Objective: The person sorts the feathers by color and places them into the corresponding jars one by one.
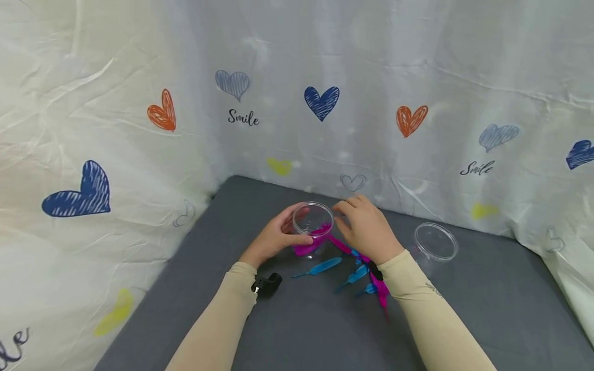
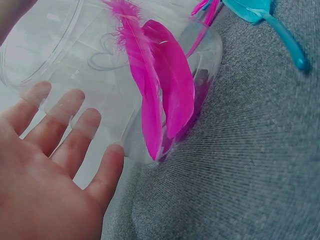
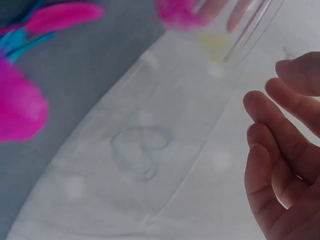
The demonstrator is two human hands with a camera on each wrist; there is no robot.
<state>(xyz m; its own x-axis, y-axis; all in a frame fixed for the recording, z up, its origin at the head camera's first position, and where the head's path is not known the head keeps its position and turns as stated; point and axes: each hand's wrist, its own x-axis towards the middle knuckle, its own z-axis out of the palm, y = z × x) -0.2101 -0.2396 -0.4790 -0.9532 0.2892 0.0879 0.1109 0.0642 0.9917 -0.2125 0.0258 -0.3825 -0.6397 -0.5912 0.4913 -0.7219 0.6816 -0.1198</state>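
My left hand (image 1: pixel 274 238) grips a clear plastic jar (image 1: pixel 313 219) standing on the grey cloth, thumb across the front and fingers round the far side. Pink feathers (image 2: pixel 172 82) lean inside the jar. My right hand (image 1: pixel 368 226) hovers just right of the jar's rim, fingers loosely bent; in the right wrist view its fingers (image 3: pixel 270 112) hold nothing. Below it, loose blue feathers (image 1: pixel 325 266) and pink feathers (image 1: pixel 379 288) lie on the cloth, some hidden behind the right wrist.
A second clear jar (image 1: pixel 436 242) stands to the right, partly behind the right sleeve. The grey-covered table (image 1: pixel 320 324) meets a white curtain (image 1: pixel 362 62) printed with hearts at the back and left.
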